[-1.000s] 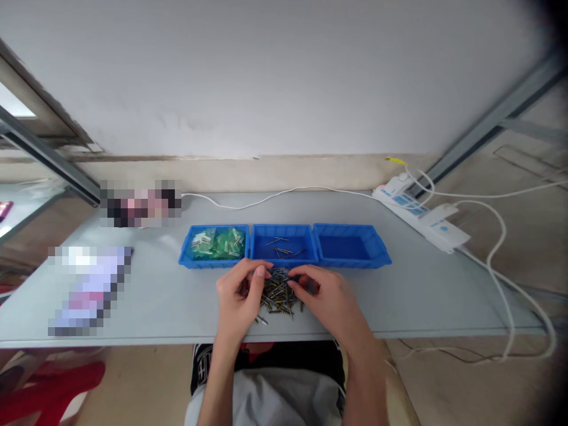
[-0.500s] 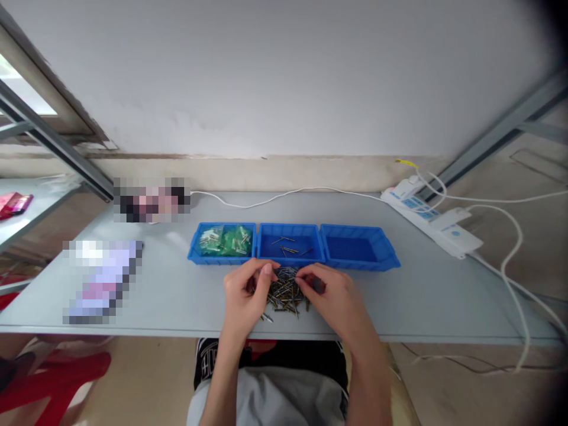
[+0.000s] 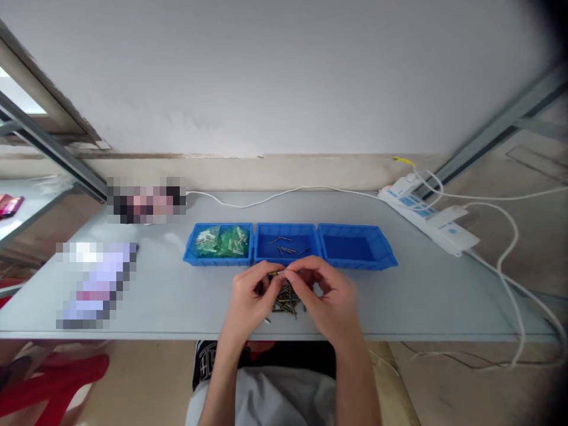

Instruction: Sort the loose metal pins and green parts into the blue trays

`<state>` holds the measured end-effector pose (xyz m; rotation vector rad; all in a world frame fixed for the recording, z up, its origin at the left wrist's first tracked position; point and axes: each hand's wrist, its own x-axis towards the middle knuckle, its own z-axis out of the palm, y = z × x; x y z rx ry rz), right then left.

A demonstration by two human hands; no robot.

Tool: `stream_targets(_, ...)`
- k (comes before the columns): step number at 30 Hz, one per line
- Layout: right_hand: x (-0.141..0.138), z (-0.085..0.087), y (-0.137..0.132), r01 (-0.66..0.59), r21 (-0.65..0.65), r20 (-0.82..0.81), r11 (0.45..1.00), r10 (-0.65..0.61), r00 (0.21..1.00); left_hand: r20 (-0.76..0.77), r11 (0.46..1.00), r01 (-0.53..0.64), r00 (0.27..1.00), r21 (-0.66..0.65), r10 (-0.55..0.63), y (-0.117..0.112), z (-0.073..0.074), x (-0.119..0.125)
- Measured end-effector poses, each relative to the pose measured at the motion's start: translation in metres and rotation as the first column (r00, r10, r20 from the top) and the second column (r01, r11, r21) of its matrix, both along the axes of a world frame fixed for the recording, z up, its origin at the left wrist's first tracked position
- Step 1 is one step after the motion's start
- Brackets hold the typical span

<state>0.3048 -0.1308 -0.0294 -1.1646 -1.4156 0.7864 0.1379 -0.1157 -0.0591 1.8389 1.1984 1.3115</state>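
Note:
My left hand point(image 3: 254, 293) and my right hand point(image 3: 327, 294) meet fingertip to fingertip over a pile of thin metal pins point(image 3: 286, 300), some silvery and some brass-coloured. Pinched between both thumbs and forefingers is a slim metal pin point(image 3: 277, 273), held roughly level; fingers cover much of it. Just beyond my hands stands the middle blue bin point(image 3: 260, 248), with several similar pins point(image 3: 286, 249) on its floor. The left blue bin point(image 3: 189, 254) holds small clear bags point(image 3: 222, 241) of pale, rod-like pieces on something green. Beside it is the right blue bin point(image 3: 390, 257).
A white power strip point(image 3: 432, 219) with cables lies at the back right. One white cable point(image 3: 242, 206) runs along the wall. To the left are a blurred, purplish flat item point(image 3: 100, 284) and a blurred dark-and-pink item point(image 3: 146, 201). The table's front edge point(image 3: 146, 337) is close to me.
My right hand has moved left and my left hand slightly right, so their fingertips now meet over the pile around a pin. The whole view has shifted slightly.

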Motion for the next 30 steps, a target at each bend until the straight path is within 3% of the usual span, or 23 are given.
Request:
stream_targets(6,-0.001,-0.009,0.008,0.032,-0.038,-0.012,0.999,-0.032,0.999,0.101,0.999,-0.009,0.995,-0.042,0.014,0.0,0.003,-0.001)
stream_targets(11,0.002,-0.015,0.009,-0.056,-0.063,0.038,0.996,0.058,0.998,0.154,0.999,-0.042,0.987,0.029,0.037,0.002,0.002,-0.001)
stream_targets(17,0.0,-0.014,0.009,-0.061,-0.04,0.075,0.997,0.064,0.995,0.165,0.996,-0.041,0.986,0.082,0.027,0.001,0.003,-0.002)
stream_targets(23,0.0,-0.016,0.0,-0.007,-0.02,0.145,1.0,0.01,0.989,0.24,0.995,-0.071,0.969,0.077,0.05,-0.003,0.001,-0.005)
stream_targets(30,0.009,-0.014,-0.016,0.08,-0.051,0.097,0.995,-0.075,0.992,0.198,0.993,-0.107,0.975,0.039,0.097,-0.019,0.005,-0.006)
